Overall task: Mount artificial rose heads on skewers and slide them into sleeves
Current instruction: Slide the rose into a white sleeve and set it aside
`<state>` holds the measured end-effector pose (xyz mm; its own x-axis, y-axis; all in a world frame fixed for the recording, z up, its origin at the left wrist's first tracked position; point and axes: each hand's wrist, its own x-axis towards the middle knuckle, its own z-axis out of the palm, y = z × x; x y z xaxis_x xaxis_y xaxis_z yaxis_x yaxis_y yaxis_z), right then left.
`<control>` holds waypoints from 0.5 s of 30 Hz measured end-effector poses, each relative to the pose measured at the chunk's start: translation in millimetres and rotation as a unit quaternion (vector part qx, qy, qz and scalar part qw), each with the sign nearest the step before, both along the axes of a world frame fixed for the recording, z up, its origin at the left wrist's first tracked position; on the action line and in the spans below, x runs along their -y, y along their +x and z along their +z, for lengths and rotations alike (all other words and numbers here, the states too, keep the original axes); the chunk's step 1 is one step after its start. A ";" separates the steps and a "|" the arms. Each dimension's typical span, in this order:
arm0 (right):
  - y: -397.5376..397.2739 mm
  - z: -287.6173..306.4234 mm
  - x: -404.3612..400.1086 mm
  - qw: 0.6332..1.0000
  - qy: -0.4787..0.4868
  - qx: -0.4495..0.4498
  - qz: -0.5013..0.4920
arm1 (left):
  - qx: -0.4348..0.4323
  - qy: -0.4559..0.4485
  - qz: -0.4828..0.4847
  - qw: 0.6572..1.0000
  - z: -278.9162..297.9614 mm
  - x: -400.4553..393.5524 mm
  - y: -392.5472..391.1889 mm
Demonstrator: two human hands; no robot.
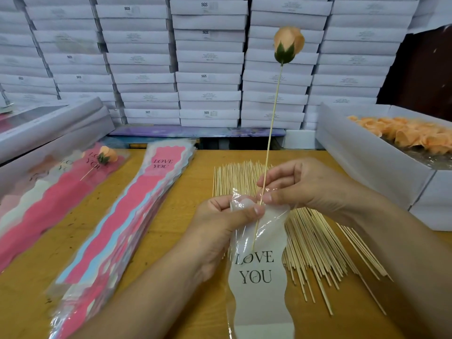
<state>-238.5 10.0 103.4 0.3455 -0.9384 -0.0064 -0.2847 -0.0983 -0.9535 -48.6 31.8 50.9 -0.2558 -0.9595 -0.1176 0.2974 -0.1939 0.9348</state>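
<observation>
An orange rose head (pixel 288 44) with a green base sits on top of a long skewer (pixel 273 111) that stands almost upright. My right hand (pixel 305 189) pinches the skewer low down. Its lower end is inside the mouth of a clear sleeve (pixel 259 277) printed "LOVE YOU". My left hand (pixel 220 221) grips the sleeve's top edge and holds it open. The sleeve hangs down toward me over the wooden table (pixel 171 241).
Loose skewers (pixel 318 245) lie spread on the table under my hands. A stack of pink sleeves (pixel 127 216) lies to the left, filled sleeves with a rose (pixel 107 154) further left. A white box of orange rose heads (pixel 403 135) stands right. Stacked white boxes (pixel 208 59) line the back.
</observation>
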 end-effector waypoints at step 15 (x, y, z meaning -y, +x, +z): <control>11.2 -0.6 2.5 0.992 -0.059 0.048 -0.104 | 0.022 0.015 0.010 1.000 0.8 -1.1 -2.6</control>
<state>-227.3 7.5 102.9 0.1382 -0.9818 0.1306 -0.2182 -0.1588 -0.9629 -51.2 32.9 51.7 -0.2309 -0.9602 -0.1570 0.2605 -0.2165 0.9409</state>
